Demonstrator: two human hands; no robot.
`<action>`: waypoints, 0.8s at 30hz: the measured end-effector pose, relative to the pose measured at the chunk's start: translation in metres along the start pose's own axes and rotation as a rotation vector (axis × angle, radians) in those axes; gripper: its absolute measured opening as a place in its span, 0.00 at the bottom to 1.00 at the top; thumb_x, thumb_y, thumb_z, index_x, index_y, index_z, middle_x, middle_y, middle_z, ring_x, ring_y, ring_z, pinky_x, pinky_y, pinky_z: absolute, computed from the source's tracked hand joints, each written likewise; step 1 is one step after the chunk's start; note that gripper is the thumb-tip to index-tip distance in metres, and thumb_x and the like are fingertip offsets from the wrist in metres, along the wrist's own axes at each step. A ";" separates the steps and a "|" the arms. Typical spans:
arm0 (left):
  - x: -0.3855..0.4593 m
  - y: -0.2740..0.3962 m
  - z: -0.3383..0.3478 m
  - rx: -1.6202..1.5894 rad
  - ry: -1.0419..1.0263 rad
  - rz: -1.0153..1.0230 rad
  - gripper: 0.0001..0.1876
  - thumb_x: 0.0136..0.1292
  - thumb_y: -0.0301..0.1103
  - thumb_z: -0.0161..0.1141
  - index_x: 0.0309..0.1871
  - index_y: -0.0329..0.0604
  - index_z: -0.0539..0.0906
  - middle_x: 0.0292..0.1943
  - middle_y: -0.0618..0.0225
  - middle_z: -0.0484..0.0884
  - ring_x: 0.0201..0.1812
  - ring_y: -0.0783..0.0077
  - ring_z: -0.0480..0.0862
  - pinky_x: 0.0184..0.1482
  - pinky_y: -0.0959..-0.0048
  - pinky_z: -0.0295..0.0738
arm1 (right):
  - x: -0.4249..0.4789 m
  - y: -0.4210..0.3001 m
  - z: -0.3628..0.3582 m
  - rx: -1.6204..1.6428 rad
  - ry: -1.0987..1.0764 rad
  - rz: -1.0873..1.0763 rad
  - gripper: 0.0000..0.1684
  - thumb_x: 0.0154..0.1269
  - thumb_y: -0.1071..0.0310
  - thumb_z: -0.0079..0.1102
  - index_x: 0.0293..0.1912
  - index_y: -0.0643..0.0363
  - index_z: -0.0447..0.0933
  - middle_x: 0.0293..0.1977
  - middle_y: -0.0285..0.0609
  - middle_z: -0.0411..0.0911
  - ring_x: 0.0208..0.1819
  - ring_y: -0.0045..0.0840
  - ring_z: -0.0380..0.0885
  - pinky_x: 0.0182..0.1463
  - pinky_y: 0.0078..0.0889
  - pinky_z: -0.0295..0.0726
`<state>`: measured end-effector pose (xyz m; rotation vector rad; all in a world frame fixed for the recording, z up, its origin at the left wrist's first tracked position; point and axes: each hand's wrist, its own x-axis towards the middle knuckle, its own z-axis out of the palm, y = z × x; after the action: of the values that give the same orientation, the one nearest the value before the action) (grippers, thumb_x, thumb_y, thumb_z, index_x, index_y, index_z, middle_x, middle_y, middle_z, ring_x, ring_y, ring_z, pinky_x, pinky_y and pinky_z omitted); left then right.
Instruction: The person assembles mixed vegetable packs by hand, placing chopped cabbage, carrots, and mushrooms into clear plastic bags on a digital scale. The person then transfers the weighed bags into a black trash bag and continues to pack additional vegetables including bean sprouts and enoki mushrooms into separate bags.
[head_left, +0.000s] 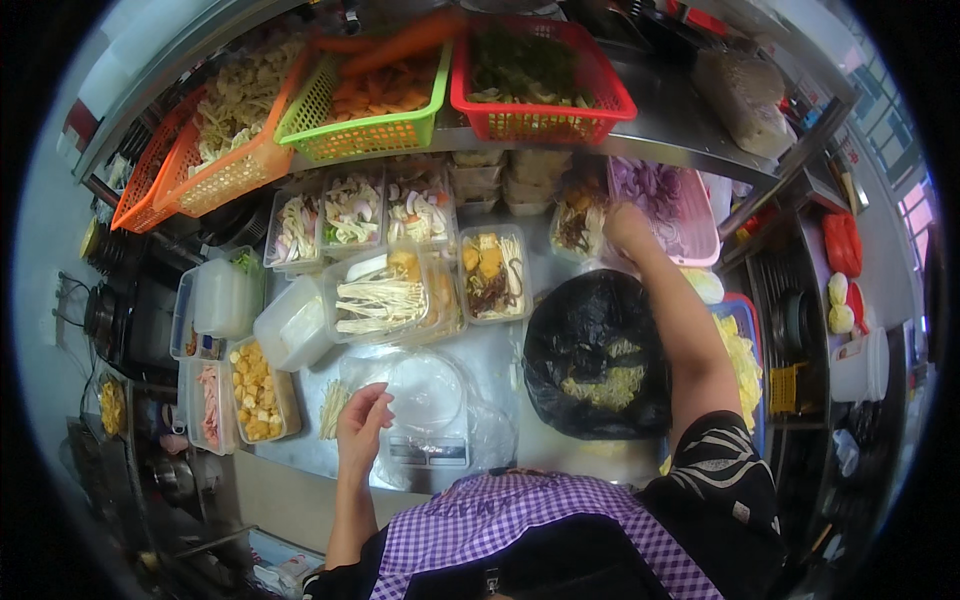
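Observation:
My left hand (361, 424) hovers over the left side of a kitchen scale (427, 454) covered in clear plastic. It holds nothing, and its thumb stands apart from the curled fingers. A small bunch of enoki mushrooms (330, 409) lies just left of it. My right hand (628, 229) reaches far forward, between a clear plastic container of enoki and dark fungus (577, 229) and a pink basket (705, 225) of sliced red onion (649, 184). Its fingertips are blurred and partly hidden. Beneath my right forearm sits a black plastic bag (555, 337) with bean sprouts (607, 382) inside.
Clear containers of enoki (379, 300), mixed vegetables (352, 214), fried tofu (259, 394) and pink strips (208, 405) crowd the steel table (300, 457). Overhead, a steel shelf (675, 112) bears orange, green (360, 139) and red (544, 124) baskets. Cut yellow leaves (739, 360) fill a basket at right.

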<state>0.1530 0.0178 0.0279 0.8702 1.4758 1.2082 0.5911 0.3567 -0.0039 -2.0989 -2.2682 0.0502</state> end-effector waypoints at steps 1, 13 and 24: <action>-0.001 -0.002 -0.001 0.002 0.000 -0.009 0.13 0.68 0.30 0.61 0.53 0.35 0.81 0.40 0.69 0.84 0.32 0.82 0.78 0.35 0.82 0.73 | 0.024 0.010 0.013 0.015 0.001 -0.118 0.22 0.66 0.60 0.50 0.48 0.68 0.79 0.43 0.64 0.81 0.45 0.47 0.82 0.48 0.44 0.81; -0.021 0.004 0.024 -0.004 0.042 -0.181 0.14 0.69 0.31 0.61 0.54 0.37 0.80 0.40 0.68 0.84 0.34 0.82 0.79 0.38 0.82 0.75 | 0.184 0.034 0.116 0.346 -0.016 -0.285 0.20 0.65 0.58 0.59 0.51 0.59 0.77 0.41 0.47 0.81 0.42 0.36 0.80 0.46 0.37 0.79; -0.021 -0.006 0.030 0.013 0.011 -0.244 0.14 0.68 0.29 0.61 0.55 0.37 0.79 0.41 0.68 0.84 0.36 0.79 0.80 0.41 0.80 0.76 | 0.178 0.027 0.102 0.302 0.048 -0.275 0.18 0.64 0.60 0.60 0.50 0.59 0.77 0.40 0.47 0.81 0.41 0.36 0.80 0.45 0.37 0.79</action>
<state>0.1875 0.0044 0.0271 0.6704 1.5507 1.0238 0.5985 0.5379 -0.1047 -1.6147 -2.3255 0.3065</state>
